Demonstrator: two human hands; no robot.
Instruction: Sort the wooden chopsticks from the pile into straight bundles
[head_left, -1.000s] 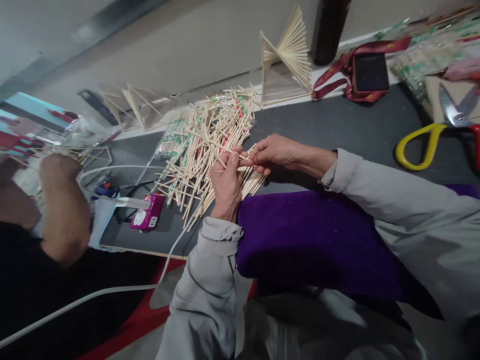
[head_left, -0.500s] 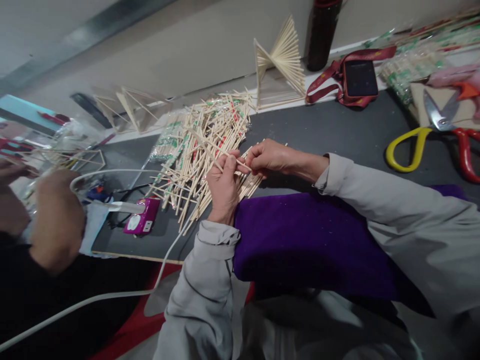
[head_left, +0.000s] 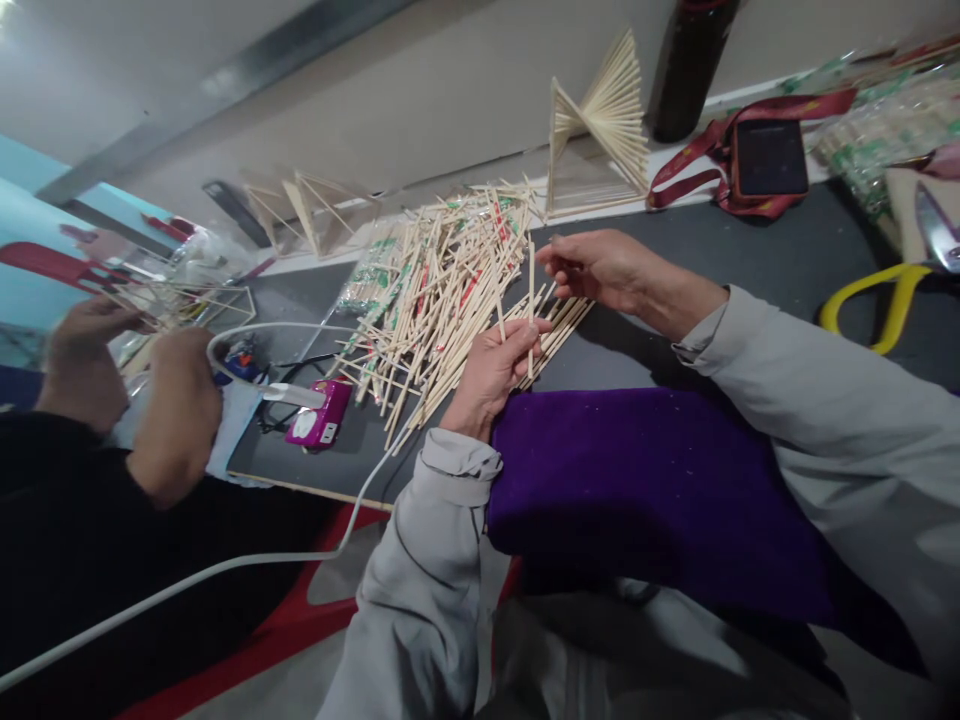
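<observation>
Two thin wooden chopsticks [head_left: 532, 290] stand up from my left hand [head_left: 495, 372], which is closed on their lower parts. Just right of their upper ends is my right hand [head_left: 611, 272], its fingers loosely bent and apart, with nothing visible between them. Under and behind both hands spreads a large heap of loose chopsticks [head_left: 450, 290], some in wrappers with green and red print. A row of chopsticks [head_left: 559, 338] lies below my right hand. A purple cloth [head_left: 637, 480] covers the area nearest my body.
A twisted stick model [head_left: 600, 125] stands at the back beside a dark bottle [head_left: 688, 70]. Rightward lie a phone-like device [head_left: 769, 158] on a red strap and yellow-handled scissors [head_left: 877, 300]. A magenta power socket [head_left: 321, 415], white cable [head_left: 247, 560] and another person's arm [head_left: 180, 410] are left.
My right hand has let go of the sticks and moved up and right. The chopsticks in my left hand have turned from slanting to nearly upright. The view has swung slightly left.
</observation>
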